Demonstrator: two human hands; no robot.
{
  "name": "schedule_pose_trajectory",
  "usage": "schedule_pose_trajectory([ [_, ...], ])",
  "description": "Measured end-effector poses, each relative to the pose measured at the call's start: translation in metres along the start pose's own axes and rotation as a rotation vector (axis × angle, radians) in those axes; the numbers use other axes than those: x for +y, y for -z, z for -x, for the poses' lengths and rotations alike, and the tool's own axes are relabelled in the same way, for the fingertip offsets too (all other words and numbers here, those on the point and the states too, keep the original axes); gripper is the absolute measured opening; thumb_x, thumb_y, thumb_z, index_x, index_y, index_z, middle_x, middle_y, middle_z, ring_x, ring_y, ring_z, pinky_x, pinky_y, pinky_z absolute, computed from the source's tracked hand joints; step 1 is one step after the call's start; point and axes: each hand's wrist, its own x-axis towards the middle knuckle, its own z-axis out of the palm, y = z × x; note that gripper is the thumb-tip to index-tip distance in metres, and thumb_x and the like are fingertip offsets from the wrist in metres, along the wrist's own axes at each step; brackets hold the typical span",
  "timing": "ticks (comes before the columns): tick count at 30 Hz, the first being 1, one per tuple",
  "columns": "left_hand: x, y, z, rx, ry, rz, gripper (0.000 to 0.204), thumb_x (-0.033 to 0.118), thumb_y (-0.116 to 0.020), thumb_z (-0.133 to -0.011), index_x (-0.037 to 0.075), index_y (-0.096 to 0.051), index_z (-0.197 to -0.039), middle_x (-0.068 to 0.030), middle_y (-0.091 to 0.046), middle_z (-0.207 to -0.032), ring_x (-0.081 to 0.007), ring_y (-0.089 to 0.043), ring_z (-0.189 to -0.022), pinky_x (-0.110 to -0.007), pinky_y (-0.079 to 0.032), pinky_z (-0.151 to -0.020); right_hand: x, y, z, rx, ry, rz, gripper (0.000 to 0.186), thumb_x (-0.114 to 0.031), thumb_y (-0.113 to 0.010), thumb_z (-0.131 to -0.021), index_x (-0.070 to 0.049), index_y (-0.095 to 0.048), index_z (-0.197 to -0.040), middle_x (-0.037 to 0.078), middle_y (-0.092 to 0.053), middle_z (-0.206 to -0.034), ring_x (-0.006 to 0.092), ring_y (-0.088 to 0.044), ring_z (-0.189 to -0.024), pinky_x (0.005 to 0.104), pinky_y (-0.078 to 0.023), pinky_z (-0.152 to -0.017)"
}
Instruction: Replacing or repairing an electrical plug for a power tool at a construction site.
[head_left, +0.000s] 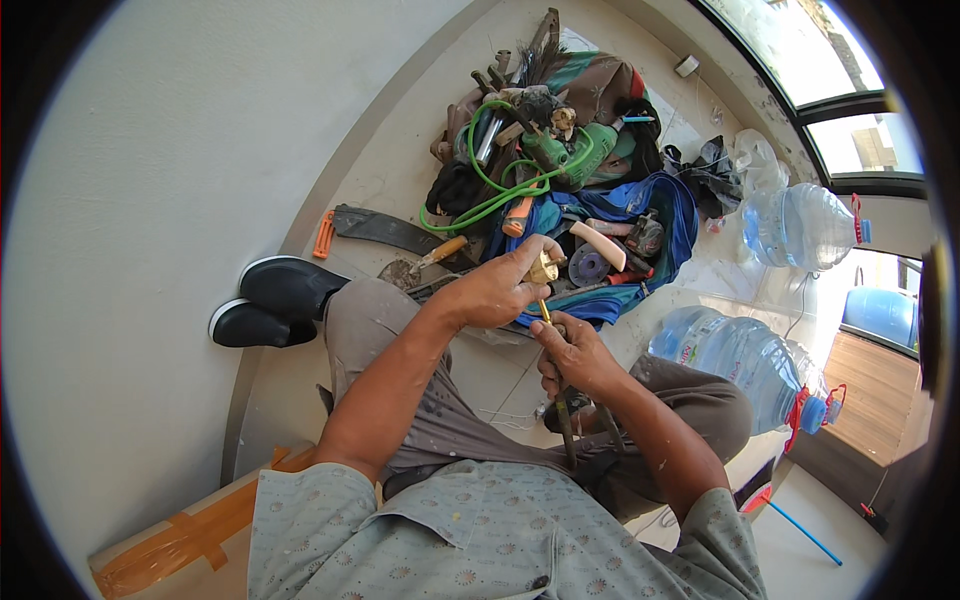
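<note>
My left hand [497, 288] is raised over my lap, its fingers closed round a small cream-coloured piece [543, 268] that looks like an electrical plug. Just below it, my right hand [577, 358] grips a dark cable [564, 425], which hangs down toward my lap. A thin yellow end [545, 311] of the cable sticks up from the right fingers to the cream piece. Whether the two are joined I cannot tell, since the left fingers cover part of the meeting point.
Beyond my hands lies a blue tool bag [680, 215] full of tools, with a green power tool [590, 155] behind it. A handsaw [385, 228] and a trowel [440, 252] lie left. Large water bottles [715, 350] stand right. Black shoes [285, 288] rest by the wall.
</note>
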Motion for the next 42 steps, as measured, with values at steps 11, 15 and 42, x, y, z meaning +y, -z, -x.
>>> schedule_pose_trajectory([
  [11,-0.001,-0.005,-0.004,0.104,0.049,-0.153,0.038,0.011,-0.057,-0.089,0.005,-0.039,-0.122,-0.0225,-0.057,-0.108,-0.0362,-0.057,-0.103,-0.042,-0.042,-0.089,0.004,0.011,-0.012,0.237,0.247,0.623,0.036,-0.035,-0.058,-0.092,-0.002,-0.049,-0.101,0.017,-0.057,-0.061,0.0322,-0.059,-0.054,0.0428,-0.046,-0.052],
  [15,-0.011,-0.008,-0.01,0.208,0.079,-0.167,0.041,0.015,-0.057,-0.089,-0.002,-0.038,-0.121,-0.0319,-0.056,-0.109,-0.0453,-0.056,-0.105,-0.045,-0.043,-0.09,-0.013,0.008,-0.004,0.388,0.327,1.038,0.027,-0.031,-0.055,-0.091,-0.004,-0.049,-0.093,0.021,-0.062,-0.069,0.0406,-0.061,-0.063,0.0475,-0.049,-0.056],
  [42,-0.012,0.004,-0.031,0.064,-0.026,1.06,0.025,0.013,-0.053,-0.095,0.009,-0.042,-0.117,-0.0014,-0.049,-0.087,-0.0097,-0.052,-0.07,-0.026,-0.046,-0.063,-0.052,0.041,-0.022,0.263,0.315,0.035,0.034,-0.028,-0.059,-0.092,0.004,-0.066,-0.085,0.002,-0.061,-0.07,0.0094,-0.061,-0.068,0.0225,-0.045,-0.057],
])
